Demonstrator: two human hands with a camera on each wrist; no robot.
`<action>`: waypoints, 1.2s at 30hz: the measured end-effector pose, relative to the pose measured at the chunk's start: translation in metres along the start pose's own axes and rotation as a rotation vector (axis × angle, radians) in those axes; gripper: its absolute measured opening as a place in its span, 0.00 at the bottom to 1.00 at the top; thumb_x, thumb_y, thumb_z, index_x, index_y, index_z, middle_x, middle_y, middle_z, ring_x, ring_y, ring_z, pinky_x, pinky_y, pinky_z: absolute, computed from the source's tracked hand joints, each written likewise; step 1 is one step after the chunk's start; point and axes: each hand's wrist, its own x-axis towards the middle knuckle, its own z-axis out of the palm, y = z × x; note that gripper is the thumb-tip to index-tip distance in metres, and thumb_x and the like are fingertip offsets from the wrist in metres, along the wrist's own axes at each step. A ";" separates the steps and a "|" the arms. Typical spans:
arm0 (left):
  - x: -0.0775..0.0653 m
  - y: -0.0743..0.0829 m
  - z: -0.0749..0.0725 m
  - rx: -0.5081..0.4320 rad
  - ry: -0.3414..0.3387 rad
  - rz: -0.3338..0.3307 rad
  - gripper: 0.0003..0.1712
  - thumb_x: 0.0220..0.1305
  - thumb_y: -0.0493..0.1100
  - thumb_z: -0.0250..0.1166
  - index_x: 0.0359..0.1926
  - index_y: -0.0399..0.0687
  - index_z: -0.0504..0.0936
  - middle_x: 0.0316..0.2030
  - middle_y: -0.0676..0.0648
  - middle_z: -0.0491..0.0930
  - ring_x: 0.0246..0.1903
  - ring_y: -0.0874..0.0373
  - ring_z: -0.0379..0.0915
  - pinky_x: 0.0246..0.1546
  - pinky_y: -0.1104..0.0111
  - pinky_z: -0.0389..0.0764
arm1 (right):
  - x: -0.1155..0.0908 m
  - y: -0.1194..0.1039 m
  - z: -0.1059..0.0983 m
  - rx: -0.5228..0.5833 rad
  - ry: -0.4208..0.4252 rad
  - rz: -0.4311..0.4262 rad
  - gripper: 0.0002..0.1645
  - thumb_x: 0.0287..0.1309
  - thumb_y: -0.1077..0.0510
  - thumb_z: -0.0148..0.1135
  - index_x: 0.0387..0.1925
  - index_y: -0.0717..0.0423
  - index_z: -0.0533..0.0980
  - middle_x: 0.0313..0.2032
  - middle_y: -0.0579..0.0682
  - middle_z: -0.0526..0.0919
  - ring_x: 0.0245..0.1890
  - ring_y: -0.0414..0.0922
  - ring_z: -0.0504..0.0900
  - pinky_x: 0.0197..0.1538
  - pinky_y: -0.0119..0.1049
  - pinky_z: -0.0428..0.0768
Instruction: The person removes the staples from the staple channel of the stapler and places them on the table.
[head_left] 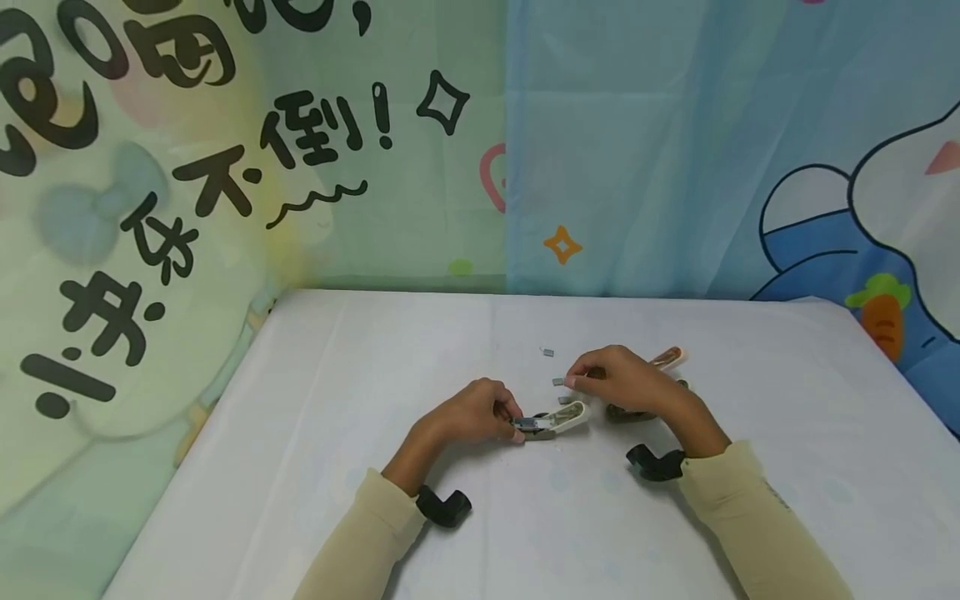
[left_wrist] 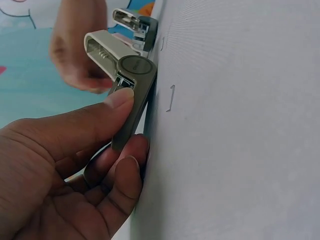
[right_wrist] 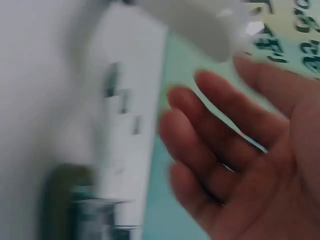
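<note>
In the head view my left hand grips one end of a stapler with a cream top and a grey-green base, its top swung back. In the left wrist view, my thumb lies on the metal part inside this stapler. My right hand hovers just above the table, its fingertips close by a small staple strip. Seen from the right wrist, its fingers are loosely bent with nothing between them; this view is blurred. A second stapler is partly hidden behind that hand.
Two more staple strips lie nearby, one farther back and one beside the held stapler. A white cloth covers the table. Printed curtains hang along its back edge. A black strap piece sits at the left cuff.
</note>
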 end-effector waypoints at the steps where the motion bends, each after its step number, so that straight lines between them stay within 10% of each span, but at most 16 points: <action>1: 0.000 0.000 0.000 0.002 0.000 -0.002 0.09 0.50 0.36 0.77 0.33 0.44 0.85 0.28 0.52 0.79 0.27 0.63 0.73 0.29 0.72 0.73 | -0.001 -0.003 -0.001 0.030 -0.040 -0.010 0.14 0.64 0.53 0.63 0.45 0.59 0.82 0.41 0.48 0.84 0.38 0.42 0.79 0.41 0.41 0.76; 6: -0.002 0.000 -0.002 -0.005 0.012 -0.011 0.08 0.50 0.35 0.77 0.32 0.44 0.86 0.27 0.52 0.79 0.27 0.62 0.73 0.28 0.72 0.73 | -0.002 -0.012 -0.004 0.051 -0.201 -0.046 0.17 0.58 0.56 0.69 0.48 0.60 0.81 0.42 0.48 0.84 0.38 0.41 0.79 0.42 0.38 0.77; 17: -0.001 0.010 0.014 0.010 0.010 -0.006 0.07 0.50 0.34 0.76 0.31 0.42 0.85 0.28 0.52 0.77 0.27 0.64 0.72 0.29 0.73 0.73 | -0.014 -0.032 -0.004 -0.094 -0.201 -0.009 0.12 0.58 0.64 0.65 0.44 0.63 0.82 0.37 0.45 0.81 0.28 0.38 0.73 0.32 0.33 0.74; 36: 0.035 0.062 0.066 0.254 0.031 0.056 0.07 0.52 0.40 0.76 0.31 0.46 0.86 0.24 0.59 0.75 0.24 0.66 0.68 0.25 0.75 0.69 | -0.080 -0.005 -0.040 -0.072 -0.181 0.089 0.13 0.59 0.61 0.66 0.45 0.62 0.81 0.36 0.43 0.80 0.31 0.39 0.74 0.35 0.34 0.77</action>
